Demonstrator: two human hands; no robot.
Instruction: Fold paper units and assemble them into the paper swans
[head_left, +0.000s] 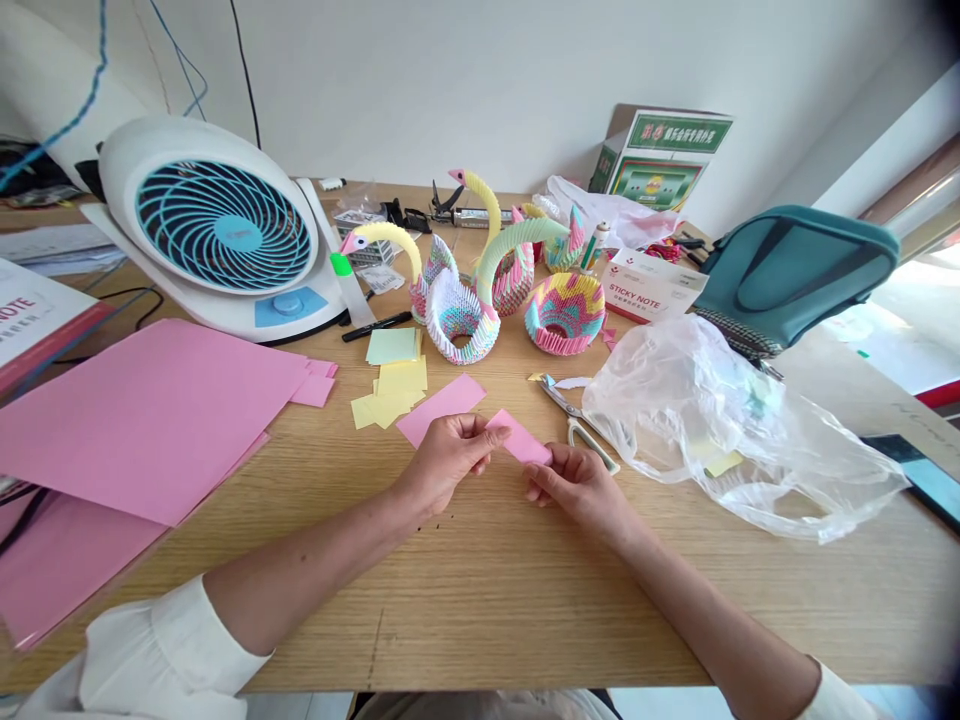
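At the centre of the frame, I see a pink strip [520,438] over the table [487,620], slanting down to the right. The left hand [442,460] pinches its upper-left end between thumb and fingers; the right hand [581,490] grips its lower-right end likewise. Behind the left hand I find a second pink piece [442,406], near yellow notes [403,377]. Scissors [574,412] lie beside a plastic bag [712,420], right of centre; large pink sheets [150,420] occupy the left.

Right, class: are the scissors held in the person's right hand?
No, the scissors lie on the table just beyond the right hand, which pinches one end of a pink paper strip.
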